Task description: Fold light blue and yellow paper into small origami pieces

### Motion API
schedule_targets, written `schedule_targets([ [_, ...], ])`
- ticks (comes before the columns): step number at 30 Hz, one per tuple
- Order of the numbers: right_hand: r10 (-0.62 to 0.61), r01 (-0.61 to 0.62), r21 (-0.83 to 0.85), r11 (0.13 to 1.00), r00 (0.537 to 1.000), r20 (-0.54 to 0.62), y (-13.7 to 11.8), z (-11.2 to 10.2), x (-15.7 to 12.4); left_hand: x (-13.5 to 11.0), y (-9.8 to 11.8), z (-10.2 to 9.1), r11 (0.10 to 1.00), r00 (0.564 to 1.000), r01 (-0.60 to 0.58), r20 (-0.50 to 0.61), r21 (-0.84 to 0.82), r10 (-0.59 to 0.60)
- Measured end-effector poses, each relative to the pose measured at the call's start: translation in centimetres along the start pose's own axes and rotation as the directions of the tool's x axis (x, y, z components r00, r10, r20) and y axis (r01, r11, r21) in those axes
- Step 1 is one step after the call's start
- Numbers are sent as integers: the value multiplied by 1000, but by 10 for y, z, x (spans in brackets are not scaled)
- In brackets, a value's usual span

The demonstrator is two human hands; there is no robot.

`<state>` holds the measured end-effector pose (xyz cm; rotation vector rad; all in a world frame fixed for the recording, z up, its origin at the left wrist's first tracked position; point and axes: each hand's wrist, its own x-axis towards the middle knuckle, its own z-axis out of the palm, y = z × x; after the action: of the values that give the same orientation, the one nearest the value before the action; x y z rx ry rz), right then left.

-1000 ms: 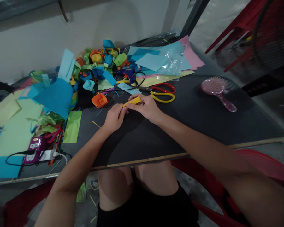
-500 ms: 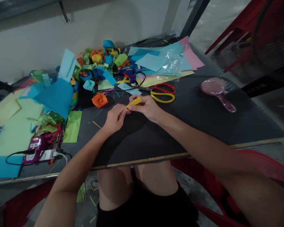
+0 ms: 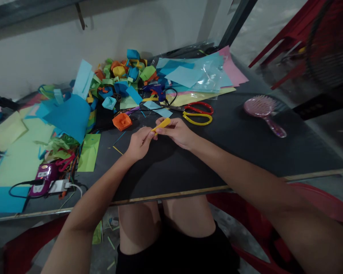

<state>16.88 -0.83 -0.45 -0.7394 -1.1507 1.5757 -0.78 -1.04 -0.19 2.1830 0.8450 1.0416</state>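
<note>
A narrow folded yellow paper strip (image 3: 162, 124) is held between both hands above the black tabletop (image 3: 205, 156). My left hand (image 3: 139, 142) pinches its near end with closed fingers. My right hand (image 3: 175, 131) grips the strip's far part between thumb and fingers. An orange folded paper piece (image 3: 121, 121) lies just beyond my left hand. Red and yellow scissors (image 3: 197, 113) lie just past my right hand.
A heap of coloured folded paper (image 3: 122, 78) and loose sheets (image 3: 194, 72) fills the back of the table. A blue glue gun (image 3: 156, 90) with a black cord lies there. A pink hairbrush (image 3: 264, 112) is at right. A purple device (image 3: 42, 177) with cables sits at left.
The hands have hardly moved; the yellow strip has tilted slightly and sits a little lower between the fingers. The view shifted slightly.
</note>
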Motion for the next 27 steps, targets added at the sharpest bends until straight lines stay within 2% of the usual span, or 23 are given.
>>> schedule_targets([
  [4,-82,77,-143,987,996,-32,0,-6,1,0,1,0,998,997,52,59,18,-53],
  [7,-147,119,-245,962,984,-100,-1,-9,3,1,1,0,993,998,60,17,105,-62],
  [10,-207,159,-344,926,972,-110,0,-10,4,0,-3,2,984,997,68,-47,163,-61],
  [15,-300,204,-515,833,948,-109,2,-11,4,-1,-4,3,987,993,92,-84,135,-81],
  [21,-212,165,-366,916,973,-91,3,-10,4,-1,3,3,987,987,108,-135,121,-91],
  [27,-279,212,-403,890,954,-114,3,-9,2,-2,-4,10,980,952,200,-233,-11,-197],
])
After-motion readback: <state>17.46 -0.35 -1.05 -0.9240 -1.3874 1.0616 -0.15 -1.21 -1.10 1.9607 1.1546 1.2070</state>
